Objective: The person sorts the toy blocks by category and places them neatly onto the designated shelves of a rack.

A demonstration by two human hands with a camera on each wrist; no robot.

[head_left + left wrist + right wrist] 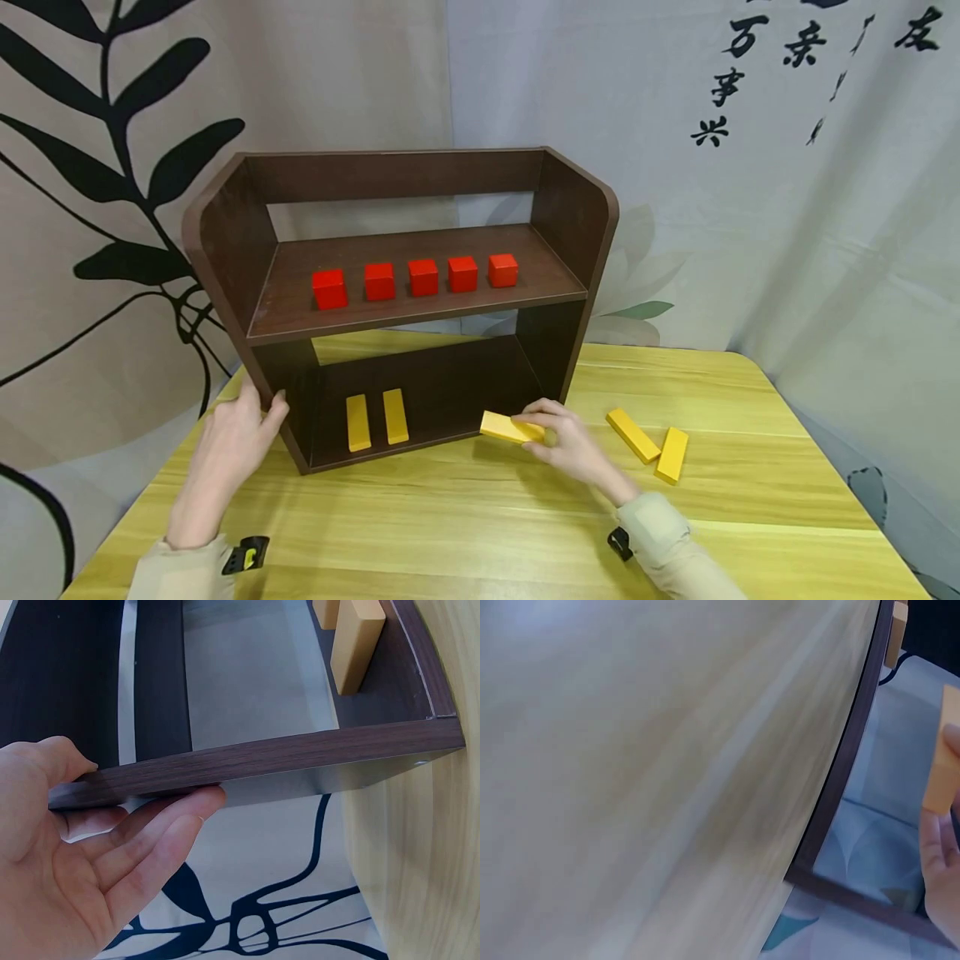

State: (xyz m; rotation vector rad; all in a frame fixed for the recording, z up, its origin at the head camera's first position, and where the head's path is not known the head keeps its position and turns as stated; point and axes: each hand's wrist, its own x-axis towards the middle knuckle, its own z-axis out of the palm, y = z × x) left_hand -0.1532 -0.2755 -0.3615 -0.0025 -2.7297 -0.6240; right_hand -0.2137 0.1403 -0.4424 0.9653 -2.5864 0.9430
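The left hand [238, 435] lies flat, fingers straight, against the shelf's [225, 250] left side panel, thumb on its front edge. Right of it, inside the bottom compartment, two yellow blocks [375, 419] lie side by side. The right hand [567, 440] pinches a third yellow block [510, 427] at the compartment's front right corner; two more blocks [651, 443] lie just right of that hand.

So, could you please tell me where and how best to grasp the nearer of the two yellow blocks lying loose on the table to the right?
Pinch the nearer yellow block across its two long sides near the middle, coming from above. It lies flat, so only the narrow width fits between fingers. Its far end sits close to the other loose block, so stay mid-length.
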